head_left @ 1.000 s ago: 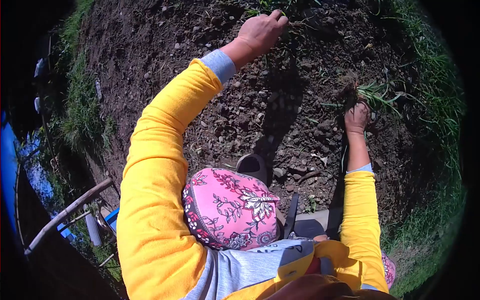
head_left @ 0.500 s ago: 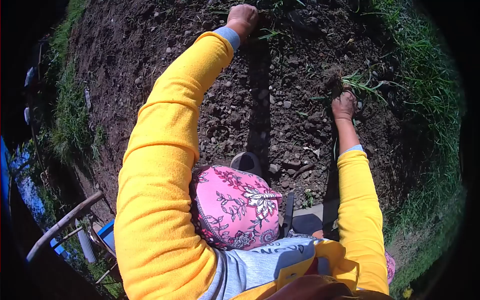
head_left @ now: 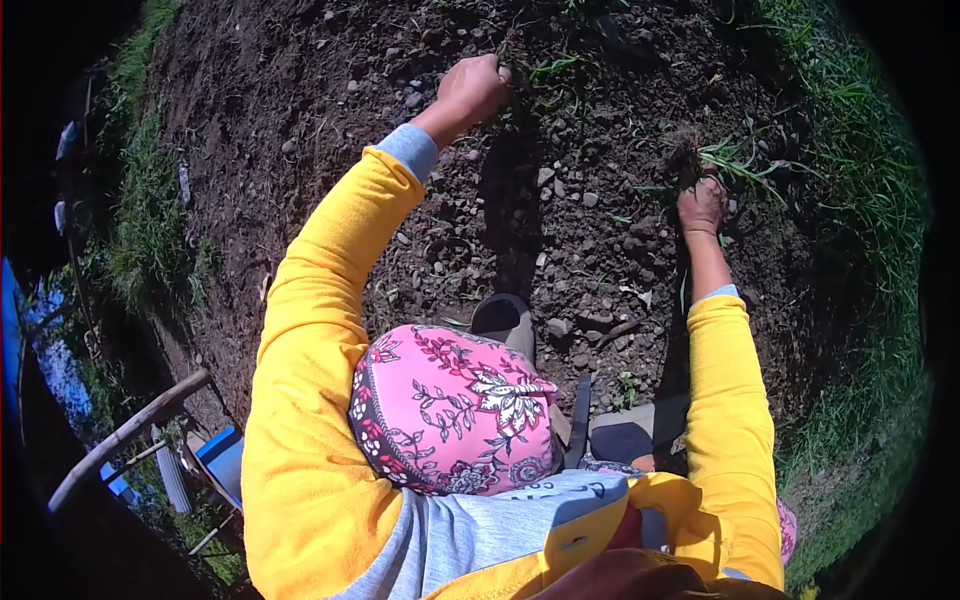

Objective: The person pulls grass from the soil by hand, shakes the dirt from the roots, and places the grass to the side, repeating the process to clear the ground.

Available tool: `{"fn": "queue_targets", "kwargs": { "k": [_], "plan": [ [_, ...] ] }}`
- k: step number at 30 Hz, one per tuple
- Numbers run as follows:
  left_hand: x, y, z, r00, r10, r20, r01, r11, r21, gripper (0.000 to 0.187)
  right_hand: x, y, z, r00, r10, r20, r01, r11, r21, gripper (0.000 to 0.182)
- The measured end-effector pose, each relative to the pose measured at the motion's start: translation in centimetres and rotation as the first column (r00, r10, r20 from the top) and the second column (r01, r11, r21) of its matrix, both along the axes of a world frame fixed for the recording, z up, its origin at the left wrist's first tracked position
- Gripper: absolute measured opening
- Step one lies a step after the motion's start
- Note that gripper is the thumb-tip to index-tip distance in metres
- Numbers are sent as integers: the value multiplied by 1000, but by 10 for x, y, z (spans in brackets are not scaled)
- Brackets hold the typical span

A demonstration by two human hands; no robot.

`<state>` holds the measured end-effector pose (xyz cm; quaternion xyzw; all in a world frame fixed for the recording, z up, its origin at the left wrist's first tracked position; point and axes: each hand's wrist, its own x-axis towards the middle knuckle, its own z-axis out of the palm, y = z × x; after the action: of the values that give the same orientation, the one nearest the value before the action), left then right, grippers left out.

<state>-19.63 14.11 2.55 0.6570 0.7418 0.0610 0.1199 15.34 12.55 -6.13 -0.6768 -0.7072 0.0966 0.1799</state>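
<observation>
- Green, long-bladed grass tuft [head_left: 742, 166] with brown roots: at the right hand, over the dark soil [head_left: 610, 260], toward the soil's right edge.
- Right hand [head_left: 702, 205]: fingers closed around the tuft's base, the blades spreading out past them to the right.
- Left hand [head_left: 475, 88]: near the soil's far edge, fingers drawn together at the tips; whether they pinch anything is too small to tell. Green blades [head_left: 556, 68] lie just beside it, to its right.
- Small grey stones [head_left: 590, 199]: scattered in the soil between the arms.
- Dark shoe [head_left: 503, 322]: on the soil, just beyond the pink floral cloth [head_left: 455, 410] over the left knee.
- Grass strip [head_left: 860, 150]: along the soil's right edge.
- Wooden pole [head_left: 130, 437]: slanting beyond the soil's left edge, near a blue object [head_left: 223, 464].
</observation>
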Motion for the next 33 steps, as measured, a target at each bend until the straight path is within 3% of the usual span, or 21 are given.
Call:
{"fn": "queue_targets", "kwargs": {
  "k": [2,4,6,8,10,12,14,15,17,20,22,23,24,26,27,29,30,31,32,33],
  "plan": [
    [-12,17,1,987,115,116,-125,989,80,41,-1,0,5,1000,9,-23,-8,1000,10,18],
    [-12,43,10,977,100,187,-123,986,115,47,-4,2,7,998,-23,-50,22,1000,-5,19],
    [-1,75,7,990,50,130,-54,998,27,52,-10,1,16,996,-63,-64,62,998,-13,20],
    [31,80,31,998,58,12,-53,972,-228,58,-10,0,16,996,-64,-60,63,998,-17,25],
    [54,82,22,992,-49,-120,17,967,-254,70,-11,1,15,996,-47,-81,47,999,1,27],
    [66,75,22,983,-124,-138,88,966,-245,66,-11,1,17,994,-57,-90,57,998,-3,28],
    [69,74,6,944,-271,-188,236,953,-188,47,-10,0,16,994,-50,-99,49,999,-11,26],
    [70,75,2,947,-249,-202,219,963,-157,26,-8,0,16,996,-58,-74,56,998,-34,25],
    [69,74,-6,935,-291,-202,265,953,-144,20,-7,1,15,997,-75,-27,72,994,-81,24],
    [69,67,-5,930,-329,-165,318,944,-85,16,2,7,1,976,-145,-161,136,989,-60,17],
    [64,64,-14,926,-358,-123,360,933,-5,15,2,16,8,974,214,77,-226,941,250,21],
    [60,65,-24,924,-372,-90,376,926,30,14,3,22,12,970,242,5,-235,936,261,21],
    [62,65,-22,933,-354,-71,352,935,-37,15,-12,24,44,961,270,-66,-243,931,272,23],
    [69,58,-13,950,-309,-38,299,939,-168,16,-33,38,74,903,118,-414,-65,988,141,24],
    [73,49,-11,949,-316,16,314,934,-169,16,-36,55,67,537,49,-842,40,996,83,24],
    [82,26,-15,950,-293,111,307,942,-138,15,-48,89,55,356,53,-933,93,991,92,26],
    [85,17,-19,952,-270,143,283,956,-82,15,-55,104,55,666,117,-736,48,979,200,27],
    [84,11,-20,954,-262,146,269,963,-27,16,-62,117,58,886,158,-436,-33,959,281,28],
    [80,6,-21,956,-252,152,251,968,27,16,-66,129,63,982,174,-72,-142,935,325,30],
    [76,5,-17,969,-188,157,189,982,12,18,-68,137,71,939,163,303,-263,908,325,31]
  ]
}}
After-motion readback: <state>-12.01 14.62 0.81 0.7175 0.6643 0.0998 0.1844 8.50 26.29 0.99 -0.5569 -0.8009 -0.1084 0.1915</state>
